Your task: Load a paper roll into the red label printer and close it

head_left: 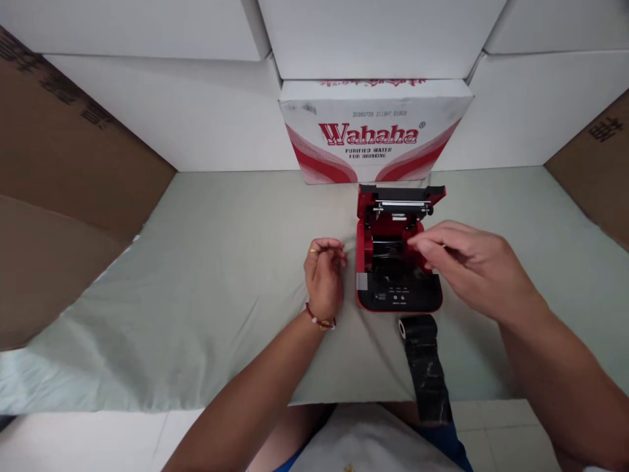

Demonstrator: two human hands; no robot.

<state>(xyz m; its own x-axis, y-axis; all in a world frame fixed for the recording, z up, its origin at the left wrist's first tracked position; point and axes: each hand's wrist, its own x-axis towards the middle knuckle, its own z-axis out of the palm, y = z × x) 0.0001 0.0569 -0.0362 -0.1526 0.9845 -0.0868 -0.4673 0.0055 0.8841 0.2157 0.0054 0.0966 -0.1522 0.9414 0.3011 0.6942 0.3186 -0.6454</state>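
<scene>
A small red and black printer (399, 288) sits on the pale green cloth (221, 275) with its lid (401, 195) flipped open toward the back. My right hand (466, 265) hovers over the open paper bay, fingers pressed together in a pinch; whatever they hold is too small to see. My left hand (324, 275) rests just left of the printer, fingers curled loosely inward, a ring and a bead bracelet on it, with nothing visible inside. A roll of black strip (422, 357) lies in front of the printer, its tail trailing off the table's near edge.
A white "Wahaha" carton (373, 131) stands right behind the printer among stacked white boxes (171, 111). Brown cardboard (63, 170) walls in the left side, and more cardboard (594, 170) the right. The cloth ends at the near edge above a tiled floor.
</scene>
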